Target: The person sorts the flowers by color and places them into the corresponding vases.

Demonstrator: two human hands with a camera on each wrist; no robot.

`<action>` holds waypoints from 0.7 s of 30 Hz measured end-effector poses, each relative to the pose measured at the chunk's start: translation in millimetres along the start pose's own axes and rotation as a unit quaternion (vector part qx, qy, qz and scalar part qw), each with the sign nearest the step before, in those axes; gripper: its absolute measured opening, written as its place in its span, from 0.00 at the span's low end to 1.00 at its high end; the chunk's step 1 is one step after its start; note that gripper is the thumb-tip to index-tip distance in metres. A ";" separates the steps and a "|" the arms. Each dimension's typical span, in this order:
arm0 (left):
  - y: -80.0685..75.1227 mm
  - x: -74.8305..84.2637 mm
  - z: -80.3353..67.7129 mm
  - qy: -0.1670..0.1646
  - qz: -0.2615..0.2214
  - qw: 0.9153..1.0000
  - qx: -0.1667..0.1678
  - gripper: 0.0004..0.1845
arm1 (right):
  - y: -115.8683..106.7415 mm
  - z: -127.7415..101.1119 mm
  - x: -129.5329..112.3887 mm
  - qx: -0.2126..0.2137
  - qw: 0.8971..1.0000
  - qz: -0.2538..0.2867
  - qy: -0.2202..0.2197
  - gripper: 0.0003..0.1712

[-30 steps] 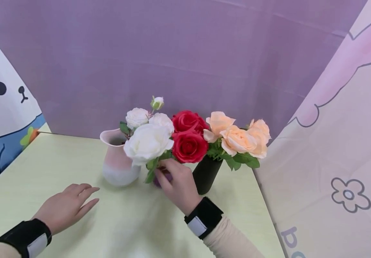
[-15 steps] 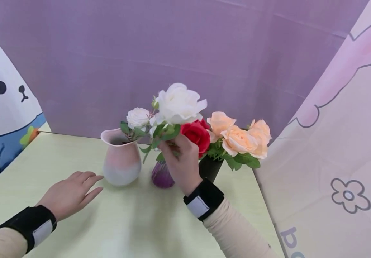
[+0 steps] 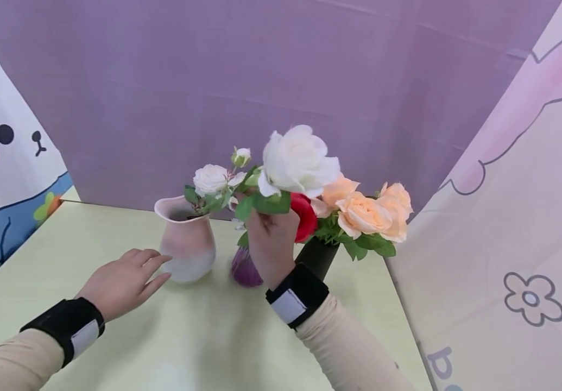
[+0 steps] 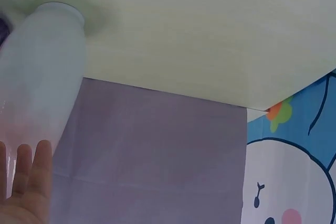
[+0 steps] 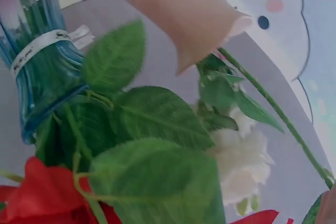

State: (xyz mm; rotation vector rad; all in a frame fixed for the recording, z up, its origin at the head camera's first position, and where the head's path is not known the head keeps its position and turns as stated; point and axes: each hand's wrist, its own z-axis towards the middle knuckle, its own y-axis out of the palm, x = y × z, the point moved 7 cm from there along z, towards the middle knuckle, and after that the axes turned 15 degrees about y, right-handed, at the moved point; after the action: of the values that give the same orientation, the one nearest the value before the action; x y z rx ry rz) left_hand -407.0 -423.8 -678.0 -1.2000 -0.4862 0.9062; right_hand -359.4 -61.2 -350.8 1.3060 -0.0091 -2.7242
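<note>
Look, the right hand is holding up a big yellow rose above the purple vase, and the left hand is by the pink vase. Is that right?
Not quite: the rose is white, not yellow. The head view shows the right hand holding up a big white rose above the purple vase, while the left hand is by the pink vase.

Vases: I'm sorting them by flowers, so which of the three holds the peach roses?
The black vase at the right, behind the right hand, holds the peach roses.

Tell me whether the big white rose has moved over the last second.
Yes. The big white fabric rose, gripped by the right hand, rose from beside the pink ceramic vase and shifted right above the red roses.
</note>
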 end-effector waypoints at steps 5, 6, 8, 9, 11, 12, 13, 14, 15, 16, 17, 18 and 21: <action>16.0 9.7 -0.7 -0.004 -0.011 1.000 0.005 0.34 | 10.4 -7.8 43.0 0.007 0.995 -0.100 0.014 0.08; 20.4 11.6 -1.7 -0.004 -0.012 1.000 0.003 0.34 | 13.0 -9.8 51.2 0.003 0.993 -0.114 0.012 0.09; 29.3 14.0 -4.4 -0.010 -0.011 1.000 -0.003 0.34 | 18.9 -12.8 72.2 0.002 0.989 -0.146 0.015 0.09; 33.8 15.1 -5.8 -0.013 -0.010 1.000 -0.006 0.34 | 22.1 -13.4 82.2 0.001 0.988 -0.156 0.018 0.08; 42.7 17.9 -9.5 -0.018 -0.008 1.000 -0.011 0.34 | 29.1 -14.7 102.6 -0.003 0.986 -0.166 0.027 0.06; 47.1 19.7 -11.4 -0.020 -0.010 1.000 -0.013 0.34 | 33.0 -15.0 112.1 -0.007 0.986 -0.163 0.035 0.05; 51.5 21.3 -13.5 -0.022 -0.011 1.000 -0.012 0.34 | 36.9 -14.7 121.3 -0.009 0.986 -0.162 0.039 0.03; 56.9 23.1 -15.7 -0.023 -0.012 1.000 -0.011 0.34 | 40.4 -14.5 128.0 -0.012 0.986 -0.159 0.045 0.03; 62.2 25.0 -18.0 -0.022 -0.013 1.000 -0.010 0.34 | 43.5 -14.4 128.6 -0.018 0.987 -0.151 0.052 0.04; 67.8 26.8 -20.6 -0.021 -0.016 1.000 -0.007 0.34 | 46.6 -14.8 135.4 -0.022 0.987 -0.149 0.059 0.08; 73.6 28.2 -23.0 -0.020 -0.017 1.000 -0.005 0.34 | 49.6 -13.8 145.4 -0.024 0.985 -0.157 0.068 0.13; 79.0 29.3 -25.1 -0.019 -0.019 1.000 -0.006 0.34 | 52.9 -12.3 155.6 -0.029 0.984 -0.157 0.077 0.19; 92.3 31.1 -29.7 -0.017 -0.018 1.000 0.000 0.35 | 59.3 -9.4 190.4 -0.026 0.976 -0.194 0.099 0.28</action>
State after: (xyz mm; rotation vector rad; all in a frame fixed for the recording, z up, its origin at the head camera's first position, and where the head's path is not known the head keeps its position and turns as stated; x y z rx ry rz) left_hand -398.2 -407.9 -778.2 -1.1726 -0.5340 0.8966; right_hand -463.9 -140.8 -501.1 1.7148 0.3696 -2.8542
